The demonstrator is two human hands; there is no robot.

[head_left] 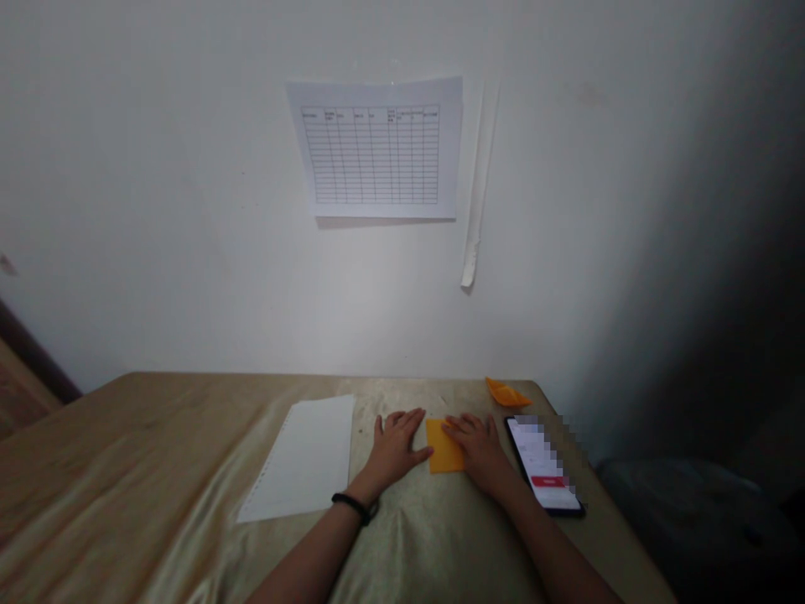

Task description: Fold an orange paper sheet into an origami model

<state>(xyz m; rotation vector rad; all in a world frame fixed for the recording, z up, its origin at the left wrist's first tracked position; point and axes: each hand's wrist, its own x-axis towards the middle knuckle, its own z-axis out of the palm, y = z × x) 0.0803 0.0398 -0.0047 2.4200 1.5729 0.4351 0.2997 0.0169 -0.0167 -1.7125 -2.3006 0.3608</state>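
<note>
A folded square of orange paper (445, 453) lies flat on the cloth-covered table between my two hands. My left hand (397, 445) rests beside it with fingers spread, its thumb tip at the paper's left edge. Over the paper's right side lies my right hand (476, 446), fingers stretched out and pressing on it, so that part of the sheet is hidden. Neither hand grasps anything. A folded orange paper boat (506, 393) sits near the table's back right corner, beyond my right hand.
Left of my hands is a white loose-leaf sheet (308, 461). A phone (546, 470) with a lit screen lies to the right, close to my right forearm. The table (189, 436) meets a wall bearing a printed chart (377, 155) and a hanging white strip (475, 226).
</note>
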